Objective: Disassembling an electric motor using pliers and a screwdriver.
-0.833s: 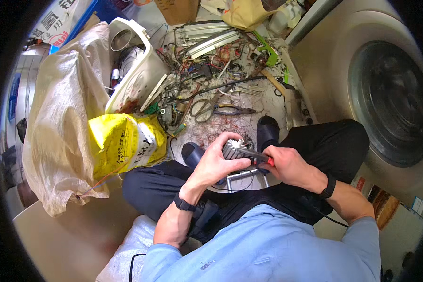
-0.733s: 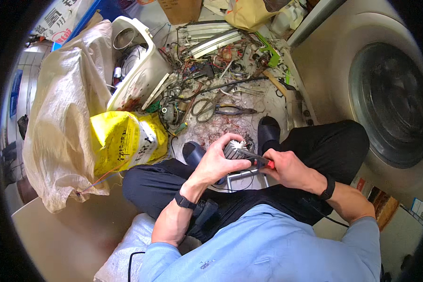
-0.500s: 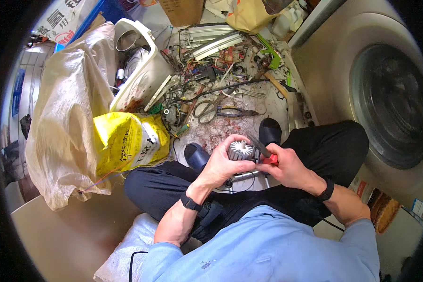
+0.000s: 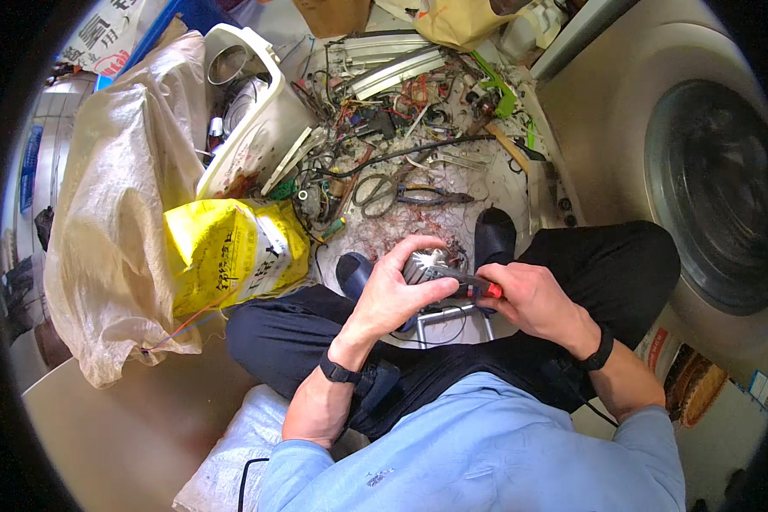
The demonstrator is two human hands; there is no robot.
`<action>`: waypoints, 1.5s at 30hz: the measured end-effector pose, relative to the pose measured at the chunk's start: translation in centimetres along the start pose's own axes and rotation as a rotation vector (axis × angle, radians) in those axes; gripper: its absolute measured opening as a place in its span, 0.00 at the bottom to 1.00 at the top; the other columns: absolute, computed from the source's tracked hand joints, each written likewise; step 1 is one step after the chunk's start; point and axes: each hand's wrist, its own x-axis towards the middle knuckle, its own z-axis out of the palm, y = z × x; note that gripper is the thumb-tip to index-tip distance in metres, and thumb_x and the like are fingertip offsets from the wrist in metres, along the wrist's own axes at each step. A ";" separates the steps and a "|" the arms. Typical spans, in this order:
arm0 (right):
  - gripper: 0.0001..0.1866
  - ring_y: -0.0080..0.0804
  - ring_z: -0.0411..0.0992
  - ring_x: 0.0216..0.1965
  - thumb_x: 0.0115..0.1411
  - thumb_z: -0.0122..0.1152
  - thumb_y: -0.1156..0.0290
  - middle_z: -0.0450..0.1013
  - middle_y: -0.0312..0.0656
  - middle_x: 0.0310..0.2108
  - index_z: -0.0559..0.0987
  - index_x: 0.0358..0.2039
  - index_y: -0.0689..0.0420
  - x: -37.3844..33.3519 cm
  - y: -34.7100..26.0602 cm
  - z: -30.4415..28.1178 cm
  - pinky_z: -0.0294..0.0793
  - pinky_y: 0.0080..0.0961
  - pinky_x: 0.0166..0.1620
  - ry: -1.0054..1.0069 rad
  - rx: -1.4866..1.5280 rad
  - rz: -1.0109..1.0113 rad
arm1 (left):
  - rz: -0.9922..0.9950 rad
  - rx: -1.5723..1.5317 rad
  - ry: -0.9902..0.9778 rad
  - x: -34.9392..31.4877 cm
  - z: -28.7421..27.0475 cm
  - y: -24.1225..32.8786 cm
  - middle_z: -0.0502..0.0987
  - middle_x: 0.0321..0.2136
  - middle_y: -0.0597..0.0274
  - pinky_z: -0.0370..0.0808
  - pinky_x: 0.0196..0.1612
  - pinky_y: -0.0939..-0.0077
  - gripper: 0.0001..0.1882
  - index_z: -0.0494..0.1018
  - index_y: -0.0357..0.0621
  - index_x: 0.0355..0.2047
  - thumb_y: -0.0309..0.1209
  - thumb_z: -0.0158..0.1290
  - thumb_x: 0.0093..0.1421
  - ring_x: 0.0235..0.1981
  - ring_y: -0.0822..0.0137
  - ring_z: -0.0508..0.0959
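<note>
My left hand [image 4: 386, 297] is curled around a silvery, round metal piece with radial fins [image 4: 418, 266], which looks like a heat sink. Its fingers cover the far side and the thumb lies along the near side. My right hand [image 4: 533, 299] grips a red-handled tool with a dark metal head [image 4: 462, 277]. That head reaches left across the finned end, against or just above it. Fingers hide most of the tool's handle, so its exact kind cannot be told. Both hands are above a small metal frame [image 4: 442, 316] between my knees.
Ahead on the floor lie pliers [image 4: 435, 195], scissors [image 4: 375, 196] and tangled wires and scrap [image 4: 401, 119]. To the left stand a yellow bag [image 4: 222, 256], a beige sack [image 4: 115, 196] and a white bin [image 4: 260, 128] holding metal pieces. A front-loading washing machine [image 4: 623, 145] borders the right.
The tool's head has swung left and down, from beside the finned piece to across its end. My left hand has tilted the piece and shifted slightly left.
</note>
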 end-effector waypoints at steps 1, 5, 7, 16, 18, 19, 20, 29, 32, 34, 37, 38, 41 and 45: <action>0.18 0.47 0.77 0.36 0.56 0.74 0.71 0.77 0.45 0.32 0.78 0.46 0.56 0.0 0.0 0.0 0.77 0.40 0.39 -0.001 0.003 0.000 | -0.003 0.001 0.001 0.0 -0.2 0.0 0.80 0.38 0.69 0.76 0.44 0.80 0.29 0.76 0.45 0.56 0.29 0.71 0.53 0.39 0.79 0.77; 0.15 0.44 0.77 0.36 0.57 0.70 0.70 0.75 0.42 0.32 0.78 0.44 0.55 -0.2 0.5 0.5 0.77 0.40 0.39 0.096 -0.190 -0.063 | 0.005 0.102 0.001 -0.1 -0.5 0.5 0.81 0.40 0.66 0.77 0.48 0.77 0.28 0.78 0.43 0.53 0.30 0.74 0.52 0.42 0.76 0.79; 0.13 0.42 0.77 0.35 0.59 0.68 0.69 0.74 0.39 0.30 0.78 0.43 0.54 -0.1 0.5 0.6 0.77 0.39 0.37 0.139 -0.259 -0.086 | -0.036 0.051 -0.001 -0.1 -0.5 0.4 0.81 0.40 0.68 0.76 0.48 0.78 0.28 0.78 0.43 0.52 0.30 0.74 0.51 0.42 0.77 0.78; 0.08 0.36 0.70 0.33 0.57 0.63 0.68 0.68 0.36 0.28 0.76 0.36 0.53 -0.3 0.2 0.3 0.65 0.36 0.39 0.202 -0.516 -0.167 | 0.139 0.404 0.016 0.0 -0.5 -0.2 0.83 0.41 0.62 0.76 0.51 0.73 0.26 0.80 0.41 0.48 0.32 0.75 0.49 0.44 0.72 0.80; 0.07 0.36 0.70 0.33 0.58 0.63 0.68 0.67 0.36 0.28 0.76 0.35 0.52 -0.4 0.3 0.2 0.65 0.36 0.40 0.200 -0.505 -0.176 | 0.088 0.430 -0.007 -0.1 -0.3 0.4 0.83 0.40 0.62 0.77 0.50 0.73 0.25 0.80 0.41 0.45 0.34 0.76 0.48 0.43 0.71 0.80; 0.07 0.36 0.70 0.33 0.58 0.63 0.68 0.67 0.36 0.28 0.76 0.35 0.52 -0.6 0.4 0.2 0.65 0.36 0.40 0.200 -0.505 -0.175 | 0.088 0.430 -0.008 0.0 -0.3 0.6 0.83 0.40 0.62 0.77 0.50 0.73 0.25 0.80 0.41 0.45 0.34 0.76 0.48 0.43 0.71 0.80; 0.07 0.36 0.70 0.34 0.58 0.62 0.68 0.67 0.36 0.28 0.75 0.35 0.52 -0.7 0.7 0.3 0.65 0.36 0.40 0.183 -0.483 -0.171 | 0.032 0.422 -0.038 0.1 -0.3 0.8 0.83 0.39 0.61 0.77 0.50 0.72 0.26 0.80 0.41 0.45 0.35 0.76 0.48 0.42 0.71 0.81; 0.08 0.43 0.76 0.34 0.60 0.64 0.70 0.72 0.41 0.29 0.73 0.36 0.56 -1.2 1.2 1.4 0.77 0.41 0.35 0.055 -0.257 -0.123 | 0.045 0.416 -0.062 0.1 0.0 0.2 0.83 0.40 0.61 0.77 0.51 0.73 0.28 0.80 0.40 0.47 0.37 0.76 0.47 0.43 0.71 0.81; 0.09 0.47 0.78 0.33 0.61 0.64 0.72 0.74 0.46 0.29 0.74 0.38 0.58 -1.6 1.8 2.1 0.79 0.43 0.35 0.020 -0.106 -0.107 | 0.058 0.367 -0.095 0.2 0.1 -0.2 0.83 0.41 0.63 0.76 0.52 0.74 0.29 0.80 0.39 0.47 0.35 0.77 0.46 0.44 0.71 0.80; 0.09 0.48 0.79 0.33 0.62 0.64 0.72 0.75 0.48 0.29 0.74 0.39 0.59 -1.6 2.0 2.4 0.79 0.44 0.35 0.015 -0.035 -0.115 | 0.021 0.296 -0.132 0.3 0.0 -0.3 0.82 0.41 0.64 0.76 0.52 0.75 0.30 0.80 0.39 0.47 0.34 0.77 0.45 0.43 0.72 0.79; 0.12 0.50 0.80 0.32 0.61 0.69 0.73 0.76 0.49 0.29 0.74 0.40 0.60 -1.7 1.8 2.7 0.79 0.45 0.35 0.001 0.067 -0.114 | 0.030 0.163 -0.219 0.5 -0.2 -0.4 0.81 0.39 0.67 0.75 0.50 0.77 0.30 0.80 0.40 0.46 0.32 0.78 0.42 0.42 0.75 0.78; 0.13 0.51 0.80 0.32 0.60 0.70 0.73 0.77 0.50 0.29 0.74 0.40 0.61 -1.7 1.7 2.7 0.80 0.44 0.35 -0.016 0.105 -0.102 | 0.052 0.132 -0.232 0.6 -0.2 -0.5 0.81 0.39 0.67 0.75 0.49 0.76 0.29 0.80 0.40 0.45 0.32 0.78 0.43 0.42 0.74 0.78; 0.15 0.53 0.81 0.32 0.59 0.73 0.72 0.78 0.52 0.29 0.74 0.41 0.62 -1.9 1.4 2.6 0.80 0.44 0.35 -0.034 0.172 -0.075 | 0.016 0.072 -0.257 0.4 -0.3 -0.6 0.81 0.39 0.68 0.74 0.49 0.77 0.28 0.81 0.41 0.44 0.32 0.78 0.43 0.42 0.75 0.77; 0.16 0.54 0.81 0.31 0.58 0.76 0.73 0.78 0.54 0.29 0.76 0.39 0.61 -2.6 1.3 3.0 0.79 0.40 0.33 -0.034 0.240 -0.013 | 0.033 0.024 -0.264 0.3 0.1 -1.6 0.80 0.39 0.70 0.73 0.48 0.78 0.28 0.81 0.42 0.44 0.31 0.78 0.43 0.41 0.77 0.76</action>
